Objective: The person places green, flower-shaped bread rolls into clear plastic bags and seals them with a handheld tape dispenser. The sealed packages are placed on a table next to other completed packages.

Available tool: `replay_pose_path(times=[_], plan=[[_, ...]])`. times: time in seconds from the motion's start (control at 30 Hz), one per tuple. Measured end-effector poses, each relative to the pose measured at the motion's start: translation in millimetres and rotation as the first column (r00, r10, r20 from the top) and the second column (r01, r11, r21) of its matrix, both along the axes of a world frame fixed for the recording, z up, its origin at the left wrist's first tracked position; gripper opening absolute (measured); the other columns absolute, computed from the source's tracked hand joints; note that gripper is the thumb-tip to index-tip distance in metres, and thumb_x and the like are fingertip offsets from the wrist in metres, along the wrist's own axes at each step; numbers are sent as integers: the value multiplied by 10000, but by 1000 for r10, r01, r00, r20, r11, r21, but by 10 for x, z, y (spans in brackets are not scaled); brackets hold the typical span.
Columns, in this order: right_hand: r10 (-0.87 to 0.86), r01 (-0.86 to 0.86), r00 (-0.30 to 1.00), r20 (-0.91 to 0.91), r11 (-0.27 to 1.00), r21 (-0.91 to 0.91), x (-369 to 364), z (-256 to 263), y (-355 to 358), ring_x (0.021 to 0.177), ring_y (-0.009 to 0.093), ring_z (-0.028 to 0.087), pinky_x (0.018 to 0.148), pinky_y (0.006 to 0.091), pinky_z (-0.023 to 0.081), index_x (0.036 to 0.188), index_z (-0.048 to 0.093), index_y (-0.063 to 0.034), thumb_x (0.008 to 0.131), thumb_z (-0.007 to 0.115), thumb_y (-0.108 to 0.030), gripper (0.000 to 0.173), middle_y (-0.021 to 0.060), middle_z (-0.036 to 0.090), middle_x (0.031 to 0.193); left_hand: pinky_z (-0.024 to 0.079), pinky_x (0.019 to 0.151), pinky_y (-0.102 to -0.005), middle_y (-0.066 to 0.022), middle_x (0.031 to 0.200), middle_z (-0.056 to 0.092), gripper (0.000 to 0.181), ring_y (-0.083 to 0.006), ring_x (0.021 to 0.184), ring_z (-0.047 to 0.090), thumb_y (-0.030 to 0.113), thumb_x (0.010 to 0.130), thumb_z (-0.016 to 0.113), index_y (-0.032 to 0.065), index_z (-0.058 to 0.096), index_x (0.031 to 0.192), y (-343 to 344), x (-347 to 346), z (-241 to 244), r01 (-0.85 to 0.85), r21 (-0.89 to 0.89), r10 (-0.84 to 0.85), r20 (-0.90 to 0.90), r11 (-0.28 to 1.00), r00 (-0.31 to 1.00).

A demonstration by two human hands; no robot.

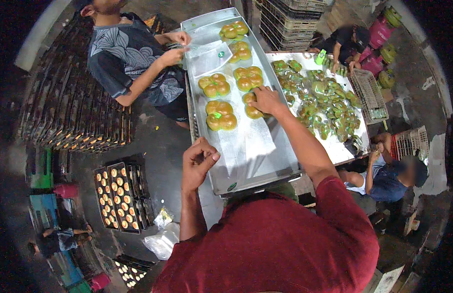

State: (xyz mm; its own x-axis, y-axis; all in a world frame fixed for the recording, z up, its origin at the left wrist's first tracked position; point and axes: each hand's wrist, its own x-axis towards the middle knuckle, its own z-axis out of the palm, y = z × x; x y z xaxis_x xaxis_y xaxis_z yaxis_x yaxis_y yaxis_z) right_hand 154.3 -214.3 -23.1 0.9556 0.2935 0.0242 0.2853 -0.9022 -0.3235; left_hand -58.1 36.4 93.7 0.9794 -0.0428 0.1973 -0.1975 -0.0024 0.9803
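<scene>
A long metal tray (288, 169) lies before me with several clustered green-brown bread buns on it. My right hand (265, 100) rests on a bun cluster (253, 111) at the tray's right side, its fingers over the top; whether they grip it I cannot tell. Another cluster (248, 78) sits just beyond it. My left hand (201, 161) is raised over the tray's near left edge, fingers curled, with no object visible in it. Two more clusters (221, 115) (214, 85) lie along the left side. Clear plastic bags (208, 58) lie on the tray's far left part.
A co-worker (135, 58) stands at the left, hands by the bags. The white table (343, 155) at right holds many wrapped buns (321, 99); two people sit around it. Stacked crates (290, 25) stand behind. Trays of small buns (118, 197) and a plastic bag (162, 240) are on the floor.
</scene>
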Motion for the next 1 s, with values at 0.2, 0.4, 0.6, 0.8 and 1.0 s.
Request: replay_pose_path(times=[0.2, 0.4, 0.6, 0.8, 1.0], plan=[[144, -197, 948, -284, 966, -168, -749, 461, 34, 1197, 368, 472, 909, 510, 418, 1267, 454, -41, 792, 691, -370, 625, 210, 563, 1171, 335, 653, -254, 3, 742, 496, 108, -104, 715, 438, 61, 756, 737, 30, 635, 739, 110, -137, -123, -38, 46, 39, -7, 998, 999], [347, -38, 892, -291, 697, 716, -1074, 942, -214, 1272, 281, 446, 1019, 400, 393, 1408, 298, -73, 778, 701, -151, 752, 157, 512, 1309, 351, 662, -258, -7, 783, 544, 98, -108, 747, 451, 83, 767, 745, 41, 657, 776, 25, 46, -176, 236, 107, -220, -141, 966, 965], [363, -123, 930, -59, 458, 880, -1478, 1343, -165, 1253, 179, 445, 1061, 329, 350, 1397, 389, -61, 763, 677, -13, 698, 85, 493, 1343, 348, 659, -243, 14, 831, 511, 95, -92, 767, 446, 94, 776, 749, 53, 674, 816, -190, 147, -241, 327, -165, -349, -122, 930, 929], [631, -269, 592, -502, 742, 614, -1477, 1358, -336, 980, 204, 605, 871, 320, 455, 1120, 638, -70, 691, 608, 10, 438, 135, 643, 1022, 349, 681, -252, 7, 871, 466, 118, -110, 794, 445, 104, 754, 765, 52, 682, 821, -465, 45, -214, 460, 5, -458, -91, 888, 884], [536, -24, 798, -275, 484, 875, -1486, 1256, -236, 1070, 209, 562, 948, 345, 418, 1122, 610, -35, 790, 689, -130, 355, 120, 621, 1088, 371, 728, -268, -24, 831, 479, 111, -142, 803, 465, 117, 777, 753, 50, 695, 844, -461, 141, -117, 274, 51, -267, -108, 961, 958]])
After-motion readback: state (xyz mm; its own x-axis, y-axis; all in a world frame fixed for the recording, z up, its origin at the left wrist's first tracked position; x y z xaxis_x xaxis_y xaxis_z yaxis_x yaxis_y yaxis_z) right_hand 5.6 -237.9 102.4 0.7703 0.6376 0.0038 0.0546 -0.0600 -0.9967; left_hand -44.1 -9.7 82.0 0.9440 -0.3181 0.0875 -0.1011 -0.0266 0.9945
